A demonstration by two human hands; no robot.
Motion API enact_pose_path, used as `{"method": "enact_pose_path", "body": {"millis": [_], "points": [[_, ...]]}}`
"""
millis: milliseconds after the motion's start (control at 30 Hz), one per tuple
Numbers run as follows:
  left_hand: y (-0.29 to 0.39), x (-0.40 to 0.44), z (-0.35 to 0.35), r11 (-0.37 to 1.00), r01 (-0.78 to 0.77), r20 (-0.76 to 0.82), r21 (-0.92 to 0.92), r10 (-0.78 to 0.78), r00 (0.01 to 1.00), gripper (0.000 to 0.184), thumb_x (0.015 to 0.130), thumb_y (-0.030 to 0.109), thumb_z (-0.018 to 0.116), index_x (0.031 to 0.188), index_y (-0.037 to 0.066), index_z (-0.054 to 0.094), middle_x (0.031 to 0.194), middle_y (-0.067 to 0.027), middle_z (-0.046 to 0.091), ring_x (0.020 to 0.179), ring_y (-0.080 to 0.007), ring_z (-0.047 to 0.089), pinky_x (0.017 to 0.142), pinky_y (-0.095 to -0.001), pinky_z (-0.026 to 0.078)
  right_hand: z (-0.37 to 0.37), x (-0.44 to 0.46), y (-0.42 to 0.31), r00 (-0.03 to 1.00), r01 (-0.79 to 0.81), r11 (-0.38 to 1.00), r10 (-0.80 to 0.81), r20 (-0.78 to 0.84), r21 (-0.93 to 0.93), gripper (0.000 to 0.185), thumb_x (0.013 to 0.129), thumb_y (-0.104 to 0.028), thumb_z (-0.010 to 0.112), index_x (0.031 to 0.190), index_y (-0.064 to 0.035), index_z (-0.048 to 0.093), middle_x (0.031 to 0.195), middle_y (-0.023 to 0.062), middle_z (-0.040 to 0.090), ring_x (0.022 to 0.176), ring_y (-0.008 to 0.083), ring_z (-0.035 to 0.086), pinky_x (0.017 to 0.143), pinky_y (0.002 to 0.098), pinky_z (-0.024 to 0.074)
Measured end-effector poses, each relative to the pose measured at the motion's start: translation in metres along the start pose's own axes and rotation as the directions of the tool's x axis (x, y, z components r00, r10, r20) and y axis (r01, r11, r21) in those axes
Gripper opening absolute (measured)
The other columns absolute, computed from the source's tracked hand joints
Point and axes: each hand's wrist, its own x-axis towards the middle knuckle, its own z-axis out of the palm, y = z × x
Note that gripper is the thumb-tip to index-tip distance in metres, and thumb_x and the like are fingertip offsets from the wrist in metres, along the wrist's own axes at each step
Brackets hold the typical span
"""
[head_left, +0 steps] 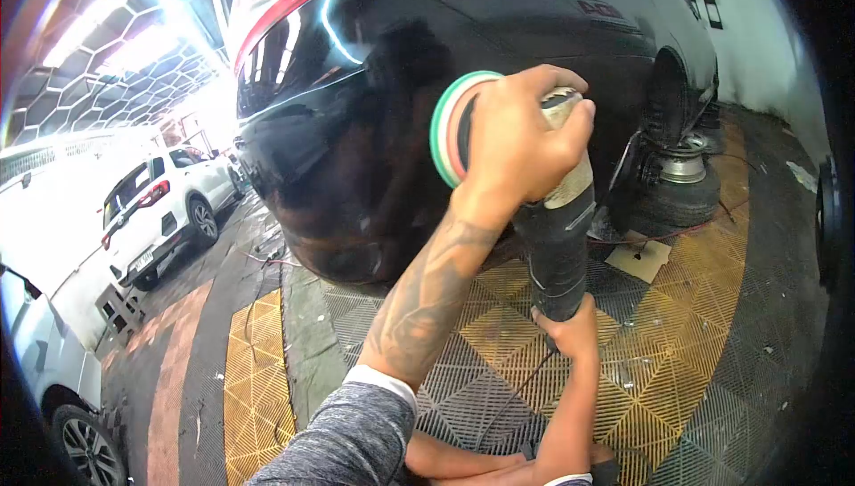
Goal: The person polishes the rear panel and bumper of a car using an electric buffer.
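A car polisher (559,250) with a dark body is held between my two hands, in front of the black car's rear corner (374,156). My left hand (525,134) grips its head from above, fingers wrapped over the light-coloured housing. Lower down, my right hand (572,330) is closed around the rear end of the dark handle. The round pad (440,134), edged in green, white and orange, faces the glossy panel; whether it presses on the paint I cannot tell. A thin cord (525,383) hangs from the handle's end.
Yellow and grey grid tiles (659,352) cover the floor. To the right, a wheel rim (681,165) rests on a tire (681,199), near a piece of cardboard (639,256). A white car (165,196), a grey stool (118,310) and another vehicle (53,352) stand left.
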Motion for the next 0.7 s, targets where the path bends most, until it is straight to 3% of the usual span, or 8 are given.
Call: {"method": "enact_pose_path", "body": {"millis": [100, 167, 267, 367, 400, 533, 600, 700], "points": [[0.012, -0.01, -0.047, 0.997, 0.007, -0.044, -0.075, -0.01, 0.999, 0.024, 0.085, 0.02, 0.074, 0.098, 0.001, 0.077, 0.081, -0.0098, 0.076, 0.075, -0.0162, 0.073, 0.072, -0.03, 0.057, 0.014, -0.007, -0.017, 0.993, 0.063, 0.998, -0.06, 0.097, -0.03, 0.03, 0.068, -0.015, 0.085, 0.086, 0.005, 0.07, 0.083, 0.0158, 0.075, 0.076, 0.0242, 0.071, 0.071, 0.0407, 0.0536], [0.011, -0.016, -0.077, 0.993, -0.005, -0.026, -0.121, 0.002, 1.0, 0.025, 0.089, 0.015, 0.071, 0.104, -0.004, 0.074, 0.094, -0.0099, 0.077, 0.082, -0.0134, 0.071, 0.077, -0.0285, 0.056, 0.026, -0.015, -0.032, 0.988, 0.088, 0.996, -0.084, 0.129, -0.03, 0.03, 0.068, -0.014, 0.084, 0.087, 0.0058, 0.07, 0.084, 0.0172, 0.075, 0.076, 0.0238, 0.071, 0.07, 0.0406, 0.0537], [0.014, -0.025, -0.123, 0.989, -0.005, -0.058, -0.15, -0.003, 0.998, 0.029, 0.088, 0.014, 0.072, 0.108, -0.007, 0.072, 0.099, -0.0142, 0.076, 0.085, -0.0163, 0.071, 0.08, -0.0298, 0.056, 0.041, -0.028, -0.063, 0.985, 0.049, 0.989, -0.024, 0.171, -0.139, 0.028, 0.069, -0.012, 0.083, 0.085, 0.0057, 0.069, 0.081, 0.0174, 0.074, 0.073, 0.022, 0.071, 0.067, 0.0382, 0.0539], [0.017, -0.041, -0.162, 0.957, 0.018, -0.101, -0.291, -0.049, 0.994, 0.034, 0.088, 0.011, 0.067, 0.116, -0.008, 0.068, 0.105, -0.019, 0.074, 0.089, -0.0226, 0.072, 0.082, -0.0324, 0.058, 0.063, -0.042, -0.066, 0.986, 0.069, 0.989, -0.047, 0.159, -0.134, 0.027, 0.07, -0.011, 0.083, 0.087, 0.0055, 0.069, 0.081, 0.018, 0.073, 0.073, 0.0228, 0.071, 0.068, 0.038, 0.0543], [0.014, -0.047, -0.171, 0.908, 0.004, -0.18, -0.418, -0.087, 0.98, 0.027, 0.087, 0.011, 0.072, 0.108, -0.007, 0.071, 0.099, -0.0153, 0.076, 0.086, -0.0181, 0.072, 0.08, -0.0304, 0.057, 0.067, -0.047, -0.08, 0.981, 0.087, 0.991, -0.068, 0.184, -0.101, 0.035, 0.068, -0.014, 0.083, 0.095, 0.0036, 0.071, 0.086, 0.025, 0.074, 0.083, 0.0377, 0.075, 0.074, 0.0428, 0.057], [0.006, -0.071, -0.221, 0.894, -0.029, -0.275, -0.447, -0.107, 0.955, 0.037, 0.085, 0.014, 0.067, 0.114, -0.01, 0.068, 0.107, -0.0228, 0.073, 0.092, -0.0257, 0.072, 0.084, -0.0355, 0.058, 0.091, -0.061, -0.101, 0.964, 0.216, 0.962, -0.183, 0.191, -0.169, 0.039, 0.064, -0.012, 0.08, 0.099, 0.0015, 0.069, 0.087, 0.0269, 0.072, 0.084, 0.046, 0.072, 0.077, 0.0479, 0.0576], [0.003, -0.088, -0.235, 0.88, -0.057, -0.327, -0.472, -0.114, 0.938, 0.041, 0.085, 0.013, 0.065, 0.118, -0.012, 0.064, 0.108, -0.0283, 0.071, 0.094, -0.0328, 0.072, 0.089, -0.0414, 0.059, 0.096, -0.06, -0.102, 0.955, 0.256, 0.948, -0.219, 0.198, -0.188, 0.04, 0.063, -0.013, 0.08, 0.099, 0.0013, 0.069, 0.087, 0.0263, 0.072, 0.084, 0.0462, 0.072, 0.077, 0.0486, 0.0575], [0.003, -0.106, -0.24, 0.898, -0.061, -0.42, -0.436, -0.143, 0.896, 0.041, 0.087, 0.013, 0.062, 0.119, -0.013, 0.062, 0.11, -0.0299, 0.069, 0.097, -0.034, 0.072, 0.09, -0.0417, 0.058, 0.092, -0.047, -0.098, 0.935, 0.32, 0.918, -0.266, 0.236, -0.234, 0.037, 0.062, -0.012, 0.078, 0.096, 0.0007, 0.068, 0.088, 0.0249, 0.072, 0.086, 0.0458, 0.071, 0.077, 0.0498, 0.0568]]}}
